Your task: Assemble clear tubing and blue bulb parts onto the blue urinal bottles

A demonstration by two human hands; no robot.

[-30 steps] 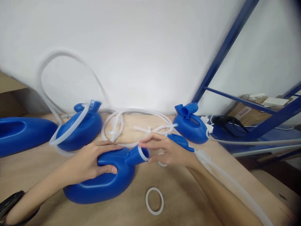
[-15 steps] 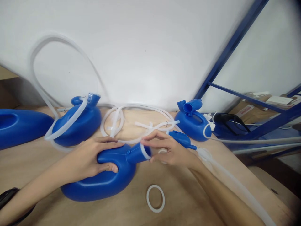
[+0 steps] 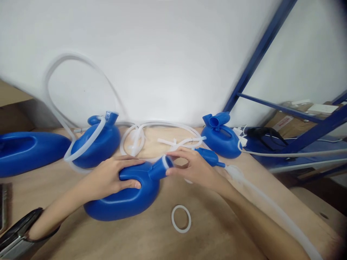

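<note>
My left hand (image 3: 112, 177) is wrapped round the handle of a blue plastic urinal bottle (image 3: 121, 209), thumb through the handle opening. The bottle lies on the table with its spout pointing up and right. At the spout's mouth sits a white ring (image 3: 164, 161), pinched at its edge by the thumb and fingers of my right hand (image 3: 193, 168). A loose white ring (image 3: 172, 219) lies flat on the table (image 3: 151, 238) in front. Part of another white ring (image 3: 188, 181) shows below my right hand.
Behind stand a blue bottle with a looped hose (image 3: 97, 144) and a second blue bottle (image 3: 223, 142). Another blue bottle (image 3: 40, 155) lies at left. Clear tubing (image 3: 168, 124) coils along the wall. A blue hose fitting (image 3: 208, 157) lies beyond my right hand. A blue metal frame (image 3: 260, 54) rises at right.
The view has shifted a little. My right fingers have moved slightly round the spout's mouth and stay on the white ring. My left hand keeps its hold on the bottle.
</note>
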